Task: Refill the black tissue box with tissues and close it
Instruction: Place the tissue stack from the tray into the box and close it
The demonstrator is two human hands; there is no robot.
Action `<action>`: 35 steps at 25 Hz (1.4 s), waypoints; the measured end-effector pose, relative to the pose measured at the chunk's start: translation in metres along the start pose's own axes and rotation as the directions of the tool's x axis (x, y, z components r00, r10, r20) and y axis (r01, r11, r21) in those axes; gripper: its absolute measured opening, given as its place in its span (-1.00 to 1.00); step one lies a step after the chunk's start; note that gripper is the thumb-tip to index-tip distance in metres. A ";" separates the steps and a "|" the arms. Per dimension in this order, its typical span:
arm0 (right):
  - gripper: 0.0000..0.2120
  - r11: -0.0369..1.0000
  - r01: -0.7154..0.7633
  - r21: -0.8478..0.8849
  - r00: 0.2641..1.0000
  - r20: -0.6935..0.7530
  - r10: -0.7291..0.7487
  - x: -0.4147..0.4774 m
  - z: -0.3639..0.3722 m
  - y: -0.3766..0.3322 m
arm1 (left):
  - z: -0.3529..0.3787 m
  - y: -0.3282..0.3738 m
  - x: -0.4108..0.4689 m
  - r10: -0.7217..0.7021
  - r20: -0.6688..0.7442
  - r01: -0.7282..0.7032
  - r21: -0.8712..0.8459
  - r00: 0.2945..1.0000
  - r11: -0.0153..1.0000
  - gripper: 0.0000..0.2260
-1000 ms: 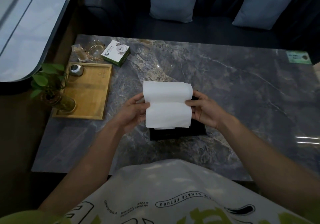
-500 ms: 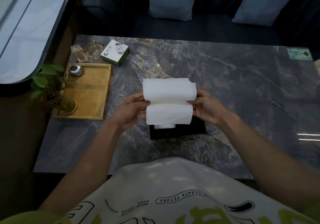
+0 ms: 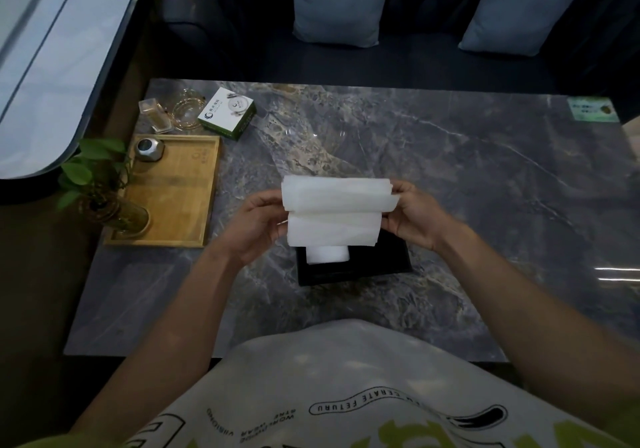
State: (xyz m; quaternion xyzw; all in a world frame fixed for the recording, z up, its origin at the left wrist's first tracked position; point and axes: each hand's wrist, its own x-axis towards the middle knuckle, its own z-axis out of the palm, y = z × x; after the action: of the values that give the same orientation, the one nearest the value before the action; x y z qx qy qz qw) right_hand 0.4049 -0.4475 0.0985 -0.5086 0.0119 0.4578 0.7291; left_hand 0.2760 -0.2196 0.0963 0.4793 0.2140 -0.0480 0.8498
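Fingers of left hand (image 3: 256, 226) and right hand (image 3: 415, 219) pinch folded white tissues (image 3: 334, 201) above the black tissue box (image 3: 377, 262).

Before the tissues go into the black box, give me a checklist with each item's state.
1. Left hand grips the tissue stack: ok.
2. Right hand grips its other end: ok.
3. Stack over the black tissue box: ok.
4. Box open on top: ok.
5. Stack flat: not ok, it is doubled over.
6. Lid within reach: cannot tell, none in view.
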 end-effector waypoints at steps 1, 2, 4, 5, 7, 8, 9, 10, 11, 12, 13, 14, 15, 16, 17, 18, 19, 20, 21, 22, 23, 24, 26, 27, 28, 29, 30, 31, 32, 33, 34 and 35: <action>-0.53 1.000 0.010 -0.023 1.000 0.004 -0.010 -0.001 0.001 -0.002 | 0.001 0.002 0.000 0.001 0.020 -0.001 0.015 1.000 1.000 -0.56; -0.51 0.998 0.021 -0.051 1.000 0.012 -0.021 -0.001 0.001 -0.004 | 0.002 0.004 0.000 0.001 0.035 -0.002 0.030 0.999 1.000 -0.54; -0.52 0.996 0.029 -0.083 0.999 0.019 -0.028 -0.002 0.002 -0.005 | 0.003 0.008 0.000 0.000 0.033 -0.001 0.055 0.999 0.999 -0.53; -0.53 0.995 0.030 -0.092 0.999 0.018 -0.029 -0.002 0.001 -0.005 | 0.003 0.009 0.000 -0.001 0.031 -0.001 0.058 1.000 0.998 -0.55; -0.57 0.994 0.031 -0.108 1.000 0.001 -0.031 -0.001 0.001 -0.004 | 0.003 0.011 0.001 -0.018 0.054 0.016 0.042 0.998 0.999 -0.58; -0.58 0.994 0.027 -0.104 1.000 -0.005 -0.028 -0.001 0.000 -0.004 | 0.003 0.012 0.001 -0.036 0.076 0.034 0.023 0.996 0.999 -0.61; -0.59 0.996 0.021 -0.089 1.000 -0.004 -0.021 -0.001 -0.002 -0.003 | 0.003 0.013 0.001 -0.050 0.097 0.050 0.002 0.994 0.999 -0.63; -0.61 0.997 0.008 -0.073 1.000 0.001 -0.008 0.000 -0.003 -0.003 | 0.003 0.013 0.000 -0.055 0.110 0.056 -0.010 0.992 0.998 -0.64; -0.64 0.998 -0.010 -0.063 1.000 0.005 0.010 0.000 -0.005 -0.003 | 0.004 0.013 0.000 -0.053 0.112 0.054 -0.008 0.992 0.999 -0.67; -0.69 0.997 -0.028 -0.067 1.000 0.002 0.029 -0.001 -0.005 -0.004 | 0.004 0.013 0.001 -0.047 0.103 0.046 0.005 0.994 0.999 -0.72; -0.77 0.996 -0.044 -0.082 0.999 -0.006 0.043 -0.001 -0.005 -0.004 | 0.005 0.011 0.002 -0.037 0.085 0.036 0.021 0.996 0.999 -0.79; -0.84 0.994 -0.041 -0.106 0.999 -0.017 0.040 -0.002 -0.004 -0.004 | 0.005 0.009 0.003 -0.028 0.066 0.025 0.043 0.997 0.999 -0.86; -0.89 0.990 -0.011 -0.139 1.000 -0.023 0.008 -0.002 -0.003 -0.003 | 0.006 0.007 0.004 -0.020 0.046 0.017 0.073 0.999 0.997 -0.91; -0.94 0.985 0.034 -0.167 0.999 -0.013 -0.037 -0.003 -0.003 -0.002 | 0.006 0.006 0.005 -0.016 0.025 0.014 0.111 1.000 0.994 -0.93; -0.88 0.978 0.080 -0.192 0.997 0.003 -0.081 -0.004 -0.003 -0.001 | 0.007 0.004 0.006 -0.019 0.006 0.018 0.152 1.000 0.988 -0.93; -0.81 0.972 0.108 -0.208 0.994 0.023 -0.106 -0.004 -0.003 0.000 | 0.007 0.003 0.007 -0.029 -0.003 0.029 0.189 1.000 0.982 -0.90; -0.75 0.967 0.125 -0.220 0.992 0.039 -0.119 -0.004 -0.003 0.001 | 0.007 0.002 0.008 -0.047 0.003 0.045 0.226 0.999 0.973 -0.87; -0.72 0.961 0.134 -0.241 0.991 0.049 -0.126 -0.005 -0.003 0.001 | 0.007 0.002 0.008 -0.074 0.019 0.066 0.271 0.997 0.960 -0.84; -0.71 0.952 0.147 -0.267 0.989 0.056 -0.136 -0.004 -0.003 0.001 | 0.008 0.002 0.008 -0.105 0.036 0.087 0.327 0.994 0.941 -0.82; -0.69 0.943 0.158 -0.294 0.987 0.059 -0.147 -0.004 -0.002 0.000 | 0.008 0.002 0.009 -0.134 0.057 0.102 0.391 0.989 0.915 -0.82; -0.65 0.933 0.169 -0.318 0.985 0.066 -0.157 -0.003 -0.001 -0.001 | 0.008 0.001 0.009 -0.160 0.081 0.106 0.455 0.984 0.884 -0.81; -0.60 0.927 0.179 -0.329 0.984 0.078 -0.162 -0.003 0.001 -0.002 | 0.009 0.000 0.009 -0.178 0.105 0.100 0.514 0.978 0.852 -0.81; -0.53 0.934 0.174 -0.313 0.984 0.094 -0.152 -0.002 0.002 -0.004 | 0.009 -0.004 0.010 -0.193 0.142 0.079 0.571 0.971 0.817 -0.80; -0.52 0.941 0.149 -0.305 0.988 0.081 -0.131 -0.002 0.001 -0.004 | 0.008 -0.006 0.010 -0.194 0.154 0.076 0.560 0.969 0.825 -0.79; -0.52 0.947 0.106 -0.302 0.994 0.059 -0.093 -0.002 0.000 -0.003 | 0.007 -0.008 0.010 -0.193 0.157 0.084 0.523 0.968 0.848 -0.76; -0.53 0.951 0.045 -0.304 0.999 0.042 -0.034 -0.003 -0.002 -0.002 | 0.005 -0.009 0.009 -0.194 0.147 0.106 0.463 0.970 0.880 -0.71; -0.55 0.952 -0.019 -0.305 0.999 0.043 0.034 -0.004 -0.006 0.001 | 0.005 -0.010 0.009 -0.194 0.122 0.132 0.394 0.973 0.910 -0.64; -0.58 0.951 -0.072 -0.302 0.994 0.056 0.093 -0.005 -0.010 0.005 | 0.004 -0.012 0.010 -0.189 0.083 0.152 0.332 0.978 0.931 -0.59; -0.63 0.951 -0.108 -0.290 0.989 0.068 0.133 -0.006 -0.013 0.011 | 0.004 -0.015 0.011 -0.179 0.031 0.163 0.290 0.983 0.943 -0.58; -0.67 0.954 -0.126 -0.271 0.986 0.068 0.150 -0.006 -0.016 0.016 | 0.004 -0.020 0.012 -0.170 -0.027 0.170 0.268 0.985 0.948 -0.61; -0.69 0.960 -0.128 -0.248 0.987 0.059 0.147 -0.005 -0.017 0.021 | 0.004 -0.025 0.012 -0.166 -0.081 0.182 0.261 0.983 0.948 -0.67; -0.69 0.966 -0.124 -0.226 0.990 0.043 0.137 -0.004 -0.017 0.026 | 0.004 -0.031 0.012 -0.170 -0.124 0.197 0.259 0.978 0.945 -0.72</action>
State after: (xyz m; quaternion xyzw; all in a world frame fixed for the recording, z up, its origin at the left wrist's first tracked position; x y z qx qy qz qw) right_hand 0.3931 -0.4615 0.0733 -0.5718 -0.0275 0.5177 0.6358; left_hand 0.2792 -0.2385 0.0683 0.5705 0.2913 -0.1316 0.7565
